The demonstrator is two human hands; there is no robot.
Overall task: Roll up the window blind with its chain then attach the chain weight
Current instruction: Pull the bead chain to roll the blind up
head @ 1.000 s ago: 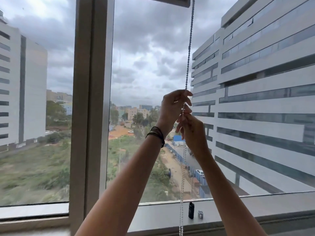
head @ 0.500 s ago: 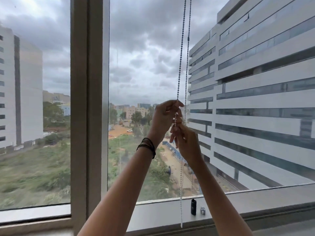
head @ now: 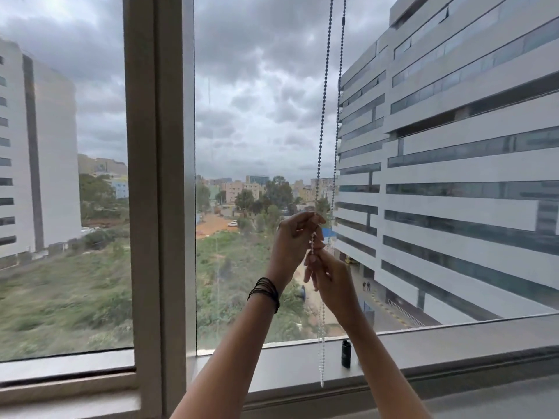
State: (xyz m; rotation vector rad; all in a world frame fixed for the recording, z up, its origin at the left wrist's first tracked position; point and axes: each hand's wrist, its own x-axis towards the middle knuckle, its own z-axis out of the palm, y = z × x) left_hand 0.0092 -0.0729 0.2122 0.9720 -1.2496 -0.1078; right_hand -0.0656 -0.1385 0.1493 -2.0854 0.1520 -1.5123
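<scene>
The bead chain hangs as two strands from the top of the frame, right of centre, its loop dangling to the sill. It looks light, limp and slippery, so I judge pinching between beads grips best. My left hand is pinched on it, and my right hand is closed round it just below. The small black chain weight stands on the sill, lower right, nothing blocking it. The blind itself is out of view.
</scene>
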